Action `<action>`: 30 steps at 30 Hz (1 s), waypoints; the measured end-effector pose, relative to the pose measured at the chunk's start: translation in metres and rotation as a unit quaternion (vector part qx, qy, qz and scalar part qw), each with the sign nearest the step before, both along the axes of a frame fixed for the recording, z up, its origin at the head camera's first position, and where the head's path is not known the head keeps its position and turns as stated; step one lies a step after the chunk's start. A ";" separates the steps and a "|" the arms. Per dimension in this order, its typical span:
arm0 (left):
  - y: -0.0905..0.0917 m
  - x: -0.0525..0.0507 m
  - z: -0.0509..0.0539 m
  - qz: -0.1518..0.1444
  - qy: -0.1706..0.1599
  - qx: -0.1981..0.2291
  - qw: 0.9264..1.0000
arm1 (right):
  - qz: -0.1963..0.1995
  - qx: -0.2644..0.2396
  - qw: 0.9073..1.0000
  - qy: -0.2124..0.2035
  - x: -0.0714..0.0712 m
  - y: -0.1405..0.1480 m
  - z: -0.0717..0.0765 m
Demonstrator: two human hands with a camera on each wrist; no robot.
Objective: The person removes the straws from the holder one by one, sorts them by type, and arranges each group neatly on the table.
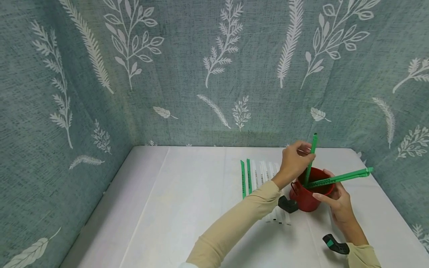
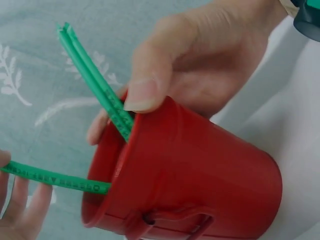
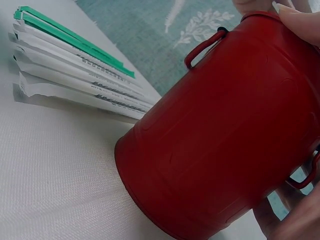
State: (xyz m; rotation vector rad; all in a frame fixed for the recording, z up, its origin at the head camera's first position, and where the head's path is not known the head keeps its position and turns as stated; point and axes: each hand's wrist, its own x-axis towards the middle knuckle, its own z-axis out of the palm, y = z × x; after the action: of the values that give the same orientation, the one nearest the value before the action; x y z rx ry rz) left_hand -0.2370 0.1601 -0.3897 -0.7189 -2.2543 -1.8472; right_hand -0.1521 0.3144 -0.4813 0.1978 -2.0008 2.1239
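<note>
Fingers of the left hand (image 1: 295, 160) pinch a green stick (image 1: 308, 171); it drops steeply from them, long axis near upright, lower end inside the red bucket (image 1: 305, 201); left hand is the nearer one to it; right hand (image 1: 340, 204) grips the bucket's right rim; two leaning sticks (image 1: 350, 176) jut out over that side; left of the bucket, white sticks (image 1: 267, 171) and two outer green ones (image 1: 249, 176) lie on the table (image 1: 187, 193)

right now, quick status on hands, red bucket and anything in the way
Left hand pinching green stick, lower end inside red bucket. Right hand gripping bucket. Possibly in the way: other green sticks leaning inside.
</note>
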 end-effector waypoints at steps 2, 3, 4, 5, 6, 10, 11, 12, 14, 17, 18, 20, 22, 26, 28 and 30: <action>-0.003 0.001 0.002 -0.004 0.007 0.008 1.000 | -0.002 0.002 1.000 -0.001 0.000 -0.001 0.000; -0.005 0.001 0.003 -0.004 0.011 0.010 1.000 | -0.002 0.005 1.000 -0.002 0.000 -0.001 0.000; -0.008 0.002 0.004 -0.003 0.017 0.011 1.000 | -0.001 0.006 1.000 -0.004 0.000 -0.002 -0.001; -0.011 0.003 0.005 -0.002 0.023 0.013 1.000 | 0.000 0.010 1.000 -0.006 -0.001 -0.002 -0.001; -0.014 0.004 0.006 0.000 0.029 0.014 0.999 | 0.001 0.012 1.000 -0.007 -0.001 -0.003 -0.001; -0.024 0.007 0.013 0.007 0.057 0.029 0.998 | 0.001 0.017 1.000 -0.007 -0.002 -0.003 -0.002; -0.026 0.008 0.015 0.008 0.063 0.034 0.997 | 0.000 0.017 1.000 -0.006 -0.002 -0.003 -0.002; -0.027 0.009 0.017 0.010 0.069 0.038 0.997 | -0.001 0.016 1.000 -0.005 -0.002 -0.002 -0.002; -0.029 0.011 0.021 0.011 0.071 0.043 0.996 | -0.002 0.015 1.000 -0.003 -0.002 -0.001 -0.002; -0.032 0.013 0.026 0.011 0.072 0.055 0.996 | -0.002 0.016 1.000 -0.003 -0.002 0.000 -0.002; -0.032 0.014 0.026 0.010 0.070 0.060 0.996 | -0.002 0.016 1.000 -0.004 -0.002 0.001 -0.003; -0.033 0.015 0.027 0.006 0.066 0.075 0.995 | -0.001 0.017 1.000 -0.002 -0.002 0.001 -0.003; -0.034 0.016 0.026 0.000 0.066 0.094 0.993 | -0.002 0.017 1.000 -0.002 -0.002 0.001 -0.003; -0.034 0.019 0.030 -0.020 0.042 0.140 0.989 | -0.005 0.014 1.000 0.002 -0.002 0.001 -0.004; -0.034 0.020 0.033 -0.024 0.035 0.155 0.987 | -0.007 0.011 1.000 0.004 -0.002 0.001 -0.004; -0.035 0.020 0.036 -0.026 0.030 0.169 0.985 | -0.006 0.009 1.000 0.006 -0.001 0.001 -0.003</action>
State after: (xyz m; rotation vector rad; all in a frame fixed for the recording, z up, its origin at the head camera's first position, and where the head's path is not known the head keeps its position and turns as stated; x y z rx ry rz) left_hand -0.2170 0.1253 -0.3535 -0.7655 -1.8338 -2.1269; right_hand -0.1534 0.3156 -0.4845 0.1990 -2.0091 2.0938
